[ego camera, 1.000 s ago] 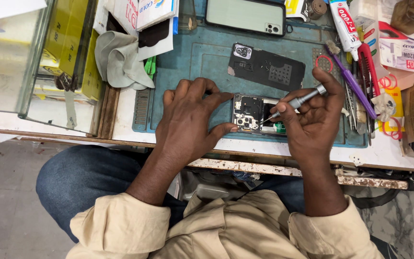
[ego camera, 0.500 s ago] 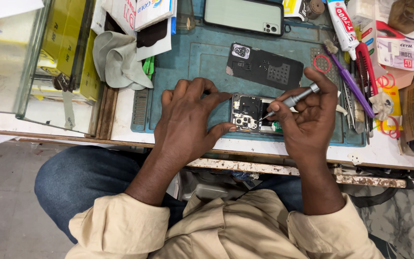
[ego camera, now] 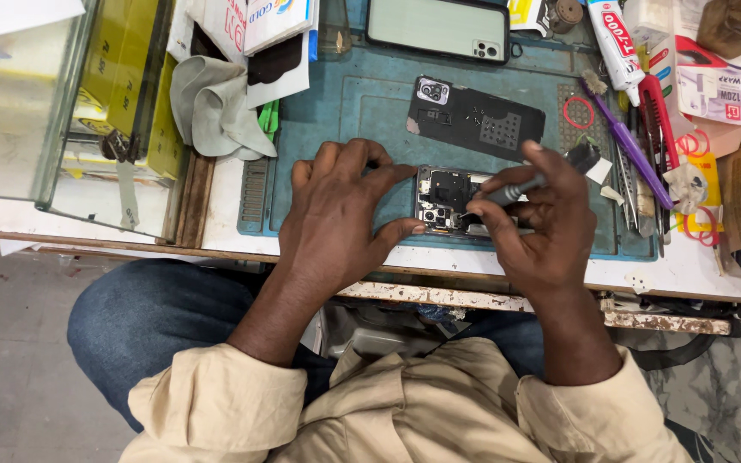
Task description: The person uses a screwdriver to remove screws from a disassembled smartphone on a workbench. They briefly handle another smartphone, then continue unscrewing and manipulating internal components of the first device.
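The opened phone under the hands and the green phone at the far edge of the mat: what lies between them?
In the head view, a detached black inner cover plate lies on the teal mat between the opened phone and the green phone.

Opened phone (ego camera: pixel 444 199) mostly hidden under both hands; screwdriver (ego camera: pixel 532 180) tip contact unclear; glue tube (ego camera: pixel 614 39) cut off by top edge.

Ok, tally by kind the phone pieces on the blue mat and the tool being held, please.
Opened phone body, under the left hand: 1
Black back cover: 1
Phone lying back-up at the far edge: 1
Screwdriver, in the right hand: 1
Total: 4, on the blue mat
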